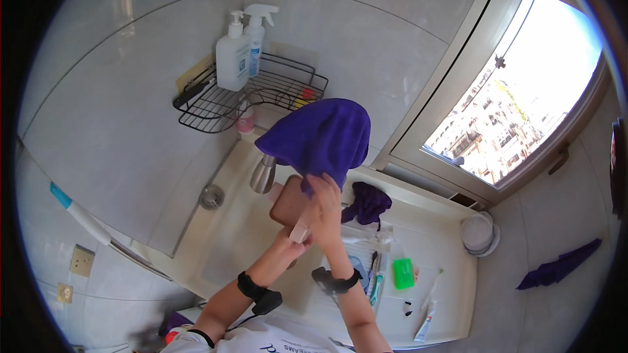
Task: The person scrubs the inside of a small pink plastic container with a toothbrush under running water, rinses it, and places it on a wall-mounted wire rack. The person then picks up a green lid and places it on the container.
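Observation:
My left hand [294, 246] is closed round the lower part of a pinkish-brown rounded box [289, 201], held above the sink. A pale pink flat piece [302, 225] shows between my two hands; whether it belongs to the box I cannot tell. My right hand [324, 206] lies beside the box, its fingers bent over the lower corner of a purple cloth [320, 132]. That cloth drapes over the top of a metal faucet [263, 175] and hides most of it. Part of the right hand's grip is hidden behind the fingers.
A black wire shelf [261, 91] on the wall carries a pump bottle [232, 59] and a spray bottle [256, 39]. On the white counter [451, 287] lie a dark purple cloth [369, 202], toothbrushes [376, 278], a green box [403, 273] and a tube [425, 323]. A window [510, 91] stands at right.

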Available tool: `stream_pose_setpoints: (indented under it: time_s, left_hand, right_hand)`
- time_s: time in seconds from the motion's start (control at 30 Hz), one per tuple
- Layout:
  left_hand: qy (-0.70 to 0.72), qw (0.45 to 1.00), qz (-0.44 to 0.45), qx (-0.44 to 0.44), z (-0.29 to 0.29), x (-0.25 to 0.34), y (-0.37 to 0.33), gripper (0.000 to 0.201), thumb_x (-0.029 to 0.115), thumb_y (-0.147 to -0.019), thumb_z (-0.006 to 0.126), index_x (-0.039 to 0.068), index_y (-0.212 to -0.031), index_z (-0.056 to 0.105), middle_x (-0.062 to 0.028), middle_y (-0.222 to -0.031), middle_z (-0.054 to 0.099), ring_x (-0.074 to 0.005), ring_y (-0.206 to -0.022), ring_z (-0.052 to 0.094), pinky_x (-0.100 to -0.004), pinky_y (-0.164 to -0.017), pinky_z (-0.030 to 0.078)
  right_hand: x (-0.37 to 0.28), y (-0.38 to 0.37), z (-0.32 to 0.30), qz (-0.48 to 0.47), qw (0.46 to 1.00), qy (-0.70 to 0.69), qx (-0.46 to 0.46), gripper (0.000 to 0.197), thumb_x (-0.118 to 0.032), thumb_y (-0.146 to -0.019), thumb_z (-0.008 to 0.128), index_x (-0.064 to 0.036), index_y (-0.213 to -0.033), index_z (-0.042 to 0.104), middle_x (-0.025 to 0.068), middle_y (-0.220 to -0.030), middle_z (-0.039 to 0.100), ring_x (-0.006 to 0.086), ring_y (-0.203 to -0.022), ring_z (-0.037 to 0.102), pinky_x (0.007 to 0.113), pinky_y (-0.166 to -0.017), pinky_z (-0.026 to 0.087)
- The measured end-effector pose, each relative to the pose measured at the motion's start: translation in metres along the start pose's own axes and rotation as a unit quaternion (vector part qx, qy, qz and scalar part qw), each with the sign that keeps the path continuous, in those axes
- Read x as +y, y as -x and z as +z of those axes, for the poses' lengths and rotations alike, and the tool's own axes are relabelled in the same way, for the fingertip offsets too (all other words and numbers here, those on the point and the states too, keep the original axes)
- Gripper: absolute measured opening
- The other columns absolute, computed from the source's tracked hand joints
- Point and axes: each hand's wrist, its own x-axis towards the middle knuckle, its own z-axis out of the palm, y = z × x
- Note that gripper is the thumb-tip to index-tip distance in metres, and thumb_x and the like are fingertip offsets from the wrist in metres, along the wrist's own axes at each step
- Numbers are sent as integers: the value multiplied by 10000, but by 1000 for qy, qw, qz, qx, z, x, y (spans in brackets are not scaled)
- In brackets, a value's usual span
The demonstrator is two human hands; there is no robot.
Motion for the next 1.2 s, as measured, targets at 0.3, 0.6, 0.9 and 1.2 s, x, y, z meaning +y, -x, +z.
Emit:
stream_pose_setpoints:
  time_s: [0.3, 0.6, 0.9, 1.2]
  left_hand:
    - [508, 831, -212, 78, -17, -38, -19, 247, 217, -822, 528, 80, -1026, 549, -22, -1000, 578, -136, -941, 533, -301, -795, 424]
    - [640, 746, -182, 25, -19, -50, -27, 258, 327, -796, 521, 134, -948, 598, 5, -922, 626, -117, -894, 562, -300, -799, 400]
    - [573, 794, -140, 144, -21, -74, -54, 312, 324, -853, 469, 137, -1101, 493, -25, -1062, 561, -164, -945, 531, -347, -827, 402]
    - [417, 891, -125, 130, -97, -143, -11, 405, 304, -901, 401, 120, -1261, 365, -58, -1214, 477, -217, -1074, 479, -405, -890, 394]
  right_hand:
    - [15, 27, 7, 186, 975, -120, 7, 276, -71, -897, 413, 8, -1140, 519, 153, -1050, 580, 260, -1023, 538, 316, -880, 392]
    - [31, 20, -11, 177, 943, -120, 254, 260, -44, -871, 432, -74, -1075, 591, 92, -838, 614, 123, -642, 498, 266, -612, 422]
    - [-25, 71, 17, 156, 980, -109, 50, 299, 86, -797, 486, -34, -1046, 600, 129, -1003, 618, 149, -830, 561, 225, -704, 448]
    - [-18, 63, -18, 75, 991, -105, -32, 437, 46, -719, 513, -34, -1148, 519, 180, -1154, 520, 335, -1080, 489, 368, -893, 415]
